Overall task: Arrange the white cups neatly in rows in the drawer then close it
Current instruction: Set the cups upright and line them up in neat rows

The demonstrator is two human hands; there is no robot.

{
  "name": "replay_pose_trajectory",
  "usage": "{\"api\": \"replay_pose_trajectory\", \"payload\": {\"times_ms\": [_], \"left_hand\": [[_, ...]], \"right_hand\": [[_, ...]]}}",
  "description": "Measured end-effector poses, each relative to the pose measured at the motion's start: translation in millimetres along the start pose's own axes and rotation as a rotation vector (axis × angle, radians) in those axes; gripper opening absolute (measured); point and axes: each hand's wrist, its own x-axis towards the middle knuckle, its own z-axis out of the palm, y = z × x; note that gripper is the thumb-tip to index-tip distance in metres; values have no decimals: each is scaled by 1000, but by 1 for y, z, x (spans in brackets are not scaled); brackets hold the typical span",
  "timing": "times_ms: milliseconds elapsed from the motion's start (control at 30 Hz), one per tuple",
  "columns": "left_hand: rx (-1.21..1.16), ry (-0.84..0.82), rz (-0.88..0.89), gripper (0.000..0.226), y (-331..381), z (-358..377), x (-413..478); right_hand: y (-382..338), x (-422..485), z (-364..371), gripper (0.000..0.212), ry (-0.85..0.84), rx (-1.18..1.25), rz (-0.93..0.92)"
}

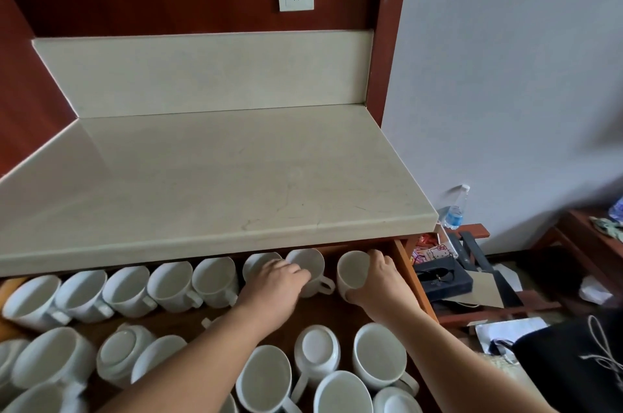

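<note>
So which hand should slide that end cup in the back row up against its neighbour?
Right, I'd say. The right hand grips the end cup by its rim; the left hand lies over the neighbouring cup, across a gap.

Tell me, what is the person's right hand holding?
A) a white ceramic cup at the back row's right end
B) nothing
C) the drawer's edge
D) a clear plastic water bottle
A: the right hand curls round the white ceramic cup at the right end of the back row in the open wooden drawer; the left hand grips the next white cup.
</note>
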Motion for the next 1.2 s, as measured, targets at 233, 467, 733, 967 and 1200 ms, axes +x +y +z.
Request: {"api": "replay_pose_trajectory", "payload": {"times_ms": [233,467,733,967,1200], "left_hand": [[-36,33,-11,17,-2,6,2],[-16,9,-34,14,-1,5,4],[-46,38,-53,11,0,8,6],[-45,73,-68,13,2,9,6],[-130,124,-70,24,6,1,-3]], "right_hand": [[6,21,9,103,-20,52,-49],[5,33,13,97,-27,92,-114],[14,38,16,109,-14,120,-103],[17,42,19,100,-9,173,-113],[21,41,15,111,-51,172,-60]]}}
